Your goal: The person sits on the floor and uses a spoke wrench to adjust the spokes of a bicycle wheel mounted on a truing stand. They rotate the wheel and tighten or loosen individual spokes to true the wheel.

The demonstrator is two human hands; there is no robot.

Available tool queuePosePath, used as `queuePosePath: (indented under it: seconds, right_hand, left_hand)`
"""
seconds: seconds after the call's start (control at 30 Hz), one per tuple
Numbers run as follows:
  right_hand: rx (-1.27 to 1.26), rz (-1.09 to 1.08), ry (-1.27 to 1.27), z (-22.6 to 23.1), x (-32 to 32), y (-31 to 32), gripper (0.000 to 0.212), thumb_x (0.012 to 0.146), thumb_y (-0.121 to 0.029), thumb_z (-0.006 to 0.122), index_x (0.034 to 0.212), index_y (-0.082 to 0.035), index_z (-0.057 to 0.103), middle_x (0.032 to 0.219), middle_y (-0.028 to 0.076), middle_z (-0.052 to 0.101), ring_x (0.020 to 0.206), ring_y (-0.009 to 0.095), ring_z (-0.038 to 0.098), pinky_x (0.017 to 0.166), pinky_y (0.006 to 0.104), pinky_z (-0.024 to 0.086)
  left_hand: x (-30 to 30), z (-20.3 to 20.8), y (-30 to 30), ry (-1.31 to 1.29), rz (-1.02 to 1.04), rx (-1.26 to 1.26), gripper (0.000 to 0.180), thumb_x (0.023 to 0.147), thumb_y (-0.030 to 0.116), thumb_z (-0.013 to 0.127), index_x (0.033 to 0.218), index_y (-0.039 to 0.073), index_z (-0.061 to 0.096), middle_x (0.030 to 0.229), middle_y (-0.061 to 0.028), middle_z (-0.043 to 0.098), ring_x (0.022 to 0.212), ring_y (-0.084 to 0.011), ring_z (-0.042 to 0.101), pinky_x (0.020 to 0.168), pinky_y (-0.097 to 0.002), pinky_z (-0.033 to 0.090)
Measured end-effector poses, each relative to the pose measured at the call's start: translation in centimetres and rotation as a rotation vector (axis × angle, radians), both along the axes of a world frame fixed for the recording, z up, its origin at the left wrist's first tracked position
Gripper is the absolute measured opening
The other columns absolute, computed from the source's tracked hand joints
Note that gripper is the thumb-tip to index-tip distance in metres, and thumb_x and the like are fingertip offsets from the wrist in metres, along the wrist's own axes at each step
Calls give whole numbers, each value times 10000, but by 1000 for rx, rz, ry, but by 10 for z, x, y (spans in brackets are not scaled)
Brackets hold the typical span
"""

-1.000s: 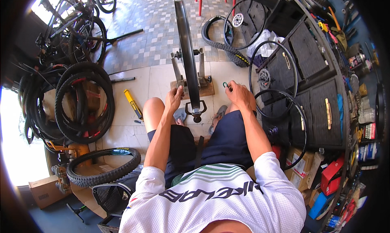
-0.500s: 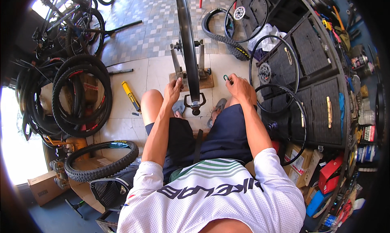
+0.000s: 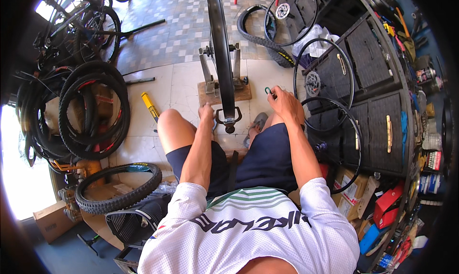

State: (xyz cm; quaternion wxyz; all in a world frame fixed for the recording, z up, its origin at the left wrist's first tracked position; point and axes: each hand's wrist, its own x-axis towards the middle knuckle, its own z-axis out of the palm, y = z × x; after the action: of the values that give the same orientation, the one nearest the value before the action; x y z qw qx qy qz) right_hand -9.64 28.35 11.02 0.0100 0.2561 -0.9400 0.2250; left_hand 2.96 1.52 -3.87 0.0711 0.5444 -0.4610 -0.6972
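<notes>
A bicycle wheel rim stands upright in a metal truing stand on a wooden base. The U-shaped caliper of the stand straddles the rim's near end. Just left of that caliper is my left hand, fingers curled; what they hold, if anything, is hidden. My right hand is raised above my right knee, apart from the wheel. Pinched between its thumb and fingers is a small green spoke wrench, its looped end sticking out.
Beyond my left knee a yellow tool lies on the tiles. Tyres are heaped at left, with another tyre nearer me. Bare rims lean against dark drawers at right. A loose tyre lies farther off.
My left hand has drawn back from the stand's base toward me, beside the caliper. My left knee has swung outward. My right hand keeps the spoke wrench in nearly the same place.
</notes>
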Motion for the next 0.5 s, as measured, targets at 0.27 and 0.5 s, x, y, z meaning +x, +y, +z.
queuePosePath:
  seconds: [0.27, 0.5]
  right_hand:
    - [47, -96, -70, -12, -19, 25, 206, 850, -269, 615, 946, -87, 615, 805, 154, 689, 786, 358, 651, 733, 440, 481]
    - [89, -81, -74, -21, -36, -6, 209, 855, -266, 613, 954, -82, 614, 818, 146, 694, 788, 361, 659, 714, 456, 502]
  left_hand:
    - [39, -38, 84, -229, 371, 544, 556, 947, 308, 531, 1444, 154, 335, 1474, -141, 317, 1275, -411, 408, 1001, -573, 406]
    - [43, -93, 87, -139, 389, 668, 664, 971, 386, 466, 1515, 138, 178, 1571, -147, 172, 1424, -418, 210, 1097, -665, 254]
